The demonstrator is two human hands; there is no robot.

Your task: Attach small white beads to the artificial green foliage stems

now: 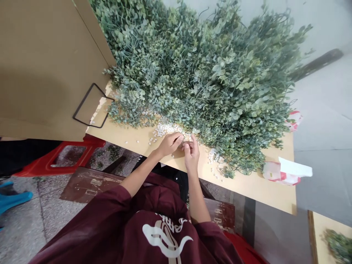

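At the table's front edge my two hands are close together beside a heap of small white bead-like pieces [166, 129]. The fingers of my left hand [168, 144] are closed in a pinch; whatever may be between them is too small to name. My right hand [191, 156] faces it, index finger raised, thumb and other fingers curled together, contents hidden. Just beyond both hands rises a large pile of artificial leafy green stems [192, 73]. More white pieces [213, 157] are scattered to the right of my right hand, near the stems' edge.
A large cardboard box [49, 69] stands at the left by a black wire frame [93, 126]. Red-and-white wrappers [275, 174] lie on the table [280, 198] at right. A red stool [71, 157] and another tabletop [327, 238] with greenery flank me.
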